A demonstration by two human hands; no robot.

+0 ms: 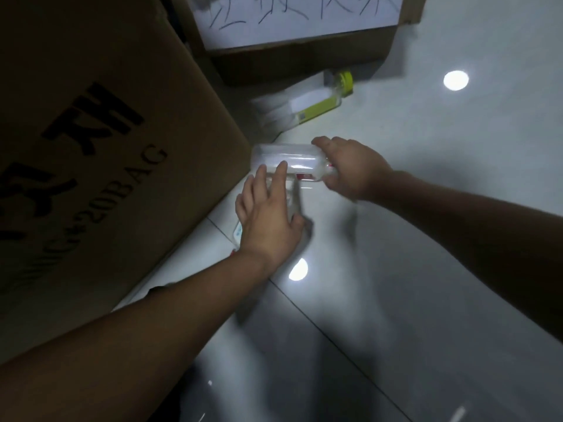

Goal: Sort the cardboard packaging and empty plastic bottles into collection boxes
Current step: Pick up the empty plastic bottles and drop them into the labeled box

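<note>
Right hand (pixel 350 172) grips a clear plastic bottle (pixel 288 156) by its neck; left hand (pixel 268 217), fingers straight, rests on a second bottle (pixel 237 231) beside a cardboard box (pixel 106 147).

Both bare forearms are stretched forward toward the clear bottle (pixel 286 159). The bottle's neck end is gripped by the right hand (pixel 350 170), with the fingers curled round it and the knuckles turned up. The left hand (pixel 268 217) is held palm-down just below the bottle, and one straight fingertip (pixel 281 167) is laid against the bottle's side.
</note>
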